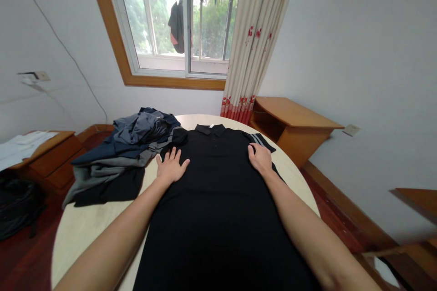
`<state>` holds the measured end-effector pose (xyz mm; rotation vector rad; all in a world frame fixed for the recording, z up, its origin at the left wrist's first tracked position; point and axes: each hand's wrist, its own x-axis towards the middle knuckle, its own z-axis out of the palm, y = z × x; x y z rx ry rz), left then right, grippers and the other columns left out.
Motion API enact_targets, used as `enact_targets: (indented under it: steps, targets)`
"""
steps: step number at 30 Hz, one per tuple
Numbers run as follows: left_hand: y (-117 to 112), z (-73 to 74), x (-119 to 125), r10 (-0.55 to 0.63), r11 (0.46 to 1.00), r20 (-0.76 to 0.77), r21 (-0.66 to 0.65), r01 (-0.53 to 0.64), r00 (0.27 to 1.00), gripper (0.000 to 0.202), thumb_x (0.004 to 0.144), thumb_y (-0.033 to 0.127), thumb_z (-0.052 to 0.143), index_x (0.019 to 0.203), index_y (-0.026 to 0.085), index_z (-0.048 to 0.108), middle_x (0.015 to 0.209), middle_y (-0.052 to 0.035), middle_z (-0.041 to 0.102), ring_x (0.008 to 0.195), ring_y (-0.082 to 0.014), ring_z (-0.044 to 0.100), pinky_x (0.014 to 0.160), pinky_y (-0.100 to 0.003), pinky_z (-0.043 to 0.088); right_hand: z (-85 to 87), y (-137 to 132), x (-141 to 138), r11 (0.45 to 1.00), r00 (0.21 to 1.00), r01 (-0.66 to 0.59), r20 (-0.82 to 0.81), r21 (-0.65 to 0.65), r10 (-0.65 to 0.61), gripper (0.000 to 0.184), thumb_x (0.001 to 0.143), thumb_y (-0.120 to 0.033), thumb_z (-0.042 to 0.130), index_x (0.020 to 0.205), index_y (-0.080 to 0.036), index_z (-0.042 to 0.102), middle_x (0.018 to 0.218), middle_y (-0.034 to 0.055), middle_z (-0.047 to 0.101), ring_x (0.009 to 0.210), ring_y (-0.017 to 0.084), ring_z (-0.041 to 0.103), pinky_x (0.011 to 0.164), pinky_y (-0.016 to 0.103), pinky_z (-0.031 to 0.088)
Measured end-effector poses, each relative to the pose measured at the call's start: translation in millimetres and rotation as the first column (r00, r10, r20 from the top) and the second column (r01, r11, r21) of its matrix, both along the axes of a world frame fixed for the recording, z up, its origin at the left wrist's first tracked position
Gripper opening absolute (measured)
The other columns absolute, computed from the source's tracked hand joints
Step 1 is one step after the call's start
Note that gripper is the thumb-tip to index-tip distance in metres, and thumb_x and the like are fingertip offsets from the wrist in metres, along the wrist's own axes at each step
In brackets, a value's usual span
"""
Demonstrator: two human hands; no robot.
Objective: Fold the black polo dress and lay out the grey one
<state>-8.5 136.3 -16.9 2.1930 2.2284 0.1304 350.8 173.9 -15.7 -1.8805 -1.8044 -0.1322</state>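
A black polo shirt (pixel 215 191) lies spread on a round pale table, its collar (pixel 210 130) at the far side and its body running toward me. My left hand (pixel 171 165) rests flat with spread fingers on the shirt's left edge, just below the left sleeve. On the right, my right hand (pixel 261 158) is closed at the shirt's shoulder, its fingers curled against the fabric beside the sleeve with grey stripes (pixel 257 139). Part of its fingertips is hidden.
A heap of grey, navy and black clothes (pixel 133 141) covers the table's left side, touching the shirt's left sleeve. Beyond the round table (pixel 303 186) stand a wooden desk (pixel 297 113), a curtain (pixel 254 45) and a window. A drawer cabinet (pixel 56 163) is at left.
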Motion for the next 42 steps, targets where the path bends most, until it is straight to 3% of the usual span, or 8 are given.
enact_targets:
  steps: [9, 12, 15, 19, 21, 23, 30, 42]
  targets:
    - [-10.8, 2.0, -3.9, -0.026, 0.999, 0.013, 0.027, 0.026, 1.0, 0.071, 0.099, 0.059, 0.023, 0.155, 0.016, 0.034, 0.164, -0.011, 0.02, 0.148, -0.0351, 0.026, 0.118, -0.065, 0.011, -1.9, -18.0, -1.9, 0.967, 0.969, -0.248, 0.028, 0.056, 0.247, 0.042, 0.102, -0.035, 0.032, 0.11, -0.017, 0.069, 0.115, 0.0093, 0.072, 0.107, 0.023, 0.064, 0.098, 0.034, 0.043]
    - [-28.8, 7.5, -1.5, -0.057, 0.994, 0.07, 0.1, 0.05, 0.996, 0.063, 0.102, 0.051, 0.026, 0.15, 0.016, 0.042, 0.162, -0.0124, 0.026, 0.148, -0.0328, 0.027, 0.119, -0.064, 0.01, -2.8, -22.2, -1.8, 0.959, 0.961, -0.277, 0.034, 0.06, 0.276, 0.041, 0.102, -0.036, 0.033, 0.111, -0.017, 0.069, 0.115, 0.009, 0.072, 0.108, 0.023, 0.065, 0.098, 0.034, 0.044]
    - [-63.8, 18.1, 13.2, -0.241, 0.955, 0.163, 0.215, 0.204, 0.957, 0.052, 0.103, 0.042, 0.027, 0.142, 0.018, 0.052, 0.159, -0.0099, 0.035, 0.149, -0.0285, 0.027, 0.12, -0.063, 0.008, -2.5, -23.7, -2.9, 0.962, 0.962, -0.27, 0.047, 0.036, 0.268, 0.04, 0.102, -0.035, 0.034, 0.113, -0.018, 0.069, 0.116, 0.0088, 0.072, 0.108, 0.023, 0.064, 0.098, 0.035, 0.044]
    - [-123.3, 27.1, 38.6, -0.701, 0.713, 0.21, 0.206, 0.67, 0.682, 0.047, 0.1, 0.045, 0.043, 0.138, 0.02, 0.056, 0.154, -0.009, 0.045, 0.145, -0.0256, 0.036, 0.123, -0.055, 0.01, -2.6, -20.9, -4.3, 0.968, 0.966, -0.247, 0.07, -0.054, 0.25, 0.04, 0.101, -0.037, 0.037, 0.121, -0.016, 0.065, 0.124, 0.01, 0.069, 0.116, 0.025, 0.061, 0.1, 0.037, 0.044]
    - [-146.1, 27.5, 44.4, -0.827, 0.555, 0.221, 0.173, 0.814, 0.517, 0.049, 0.099, 0.046, 0.048, 0.14, 0.021, 0.054, 0.153, -0.0091, 0.045, 0.146, -0.0256, 0.034, 0.124, -0.054, 0.006, -3.0, -19.7, -4.8, 0.969, 0.968, -0.234, 0.073, -0.079, 0.239, 0.041, 0.1, -0.037, 0.039, 0.124, -0.015, 0.064, 0.128, 0.0107, 0.067, 0.12, 0.026, 0.059, 0.102, 0.037, 0.043]
    - [-160.5, 27.2, 44.5, -0.864, 0.478, 0.246, 0.131, 0.869, 0.438, 0.052, 0.099, 0.045, 0.048, 0.144, 0.021, 0.049, 0.155, -0.009, 0.042, 0.147, -0.0259, 0.031, 0.124, -0.054, 0.005, -3.1, -19.5, -5.4, 0.97, 0.969, -0.227, 0.076, -0.091, 0.234, 0.041, 0.1, -0.037, 0.039, 0.124, -0.015, 0.064, 0.129, 0.0103, 0.066, 0.121, 0.025, 0.058, 0.103, 0.037, 0.042]
    - [-184.7, 31.7, 38.6, -0.824, 0.491, 0.307, -0.032, 0.87, 0.476, 0.065, 0.097, 0.051, 0.048, 0.154, 0.023, 0.034, 0.164, -0.0111, 0.018, 0.152, -0.0324, 0.013, 0.12, -0.064, 0.008, -2.0, -25.2, -7.3, 0.969, 0.97, -0.215, 0.091, -0.123, 0.226, 0.04, 0.1, -0.037, 0.038, 0.124, -0.016, 0.063, 0.13, 0.0093, 0.065, 0.122, 0.024, 0.056, 0.106, 0.035, 0.04]
    - [-236.8, 25.9, 44.0, -0.78, 0.514, 0.357, -0.103, 0.852, 0.514, 0.078, 0.092, 0.061, 0.05, 0.158, 0.027, 0.025, 0.164, -0.0122, 0.014, 0.151, -0.0407, 0.006, 0.115, -0.074, 0.007, 0.0, -37.8, -2.9, 0.976, 0.976, -0.173, 0.107, -0.133, 0.187, 0.04, 0.1, -0.037, 0.039, 0.122, -0.015, 0.064, 0.132, 0.0111, 0.064, 0.122, 0.025, 0.056, 0.104, 0.036, 0.041]
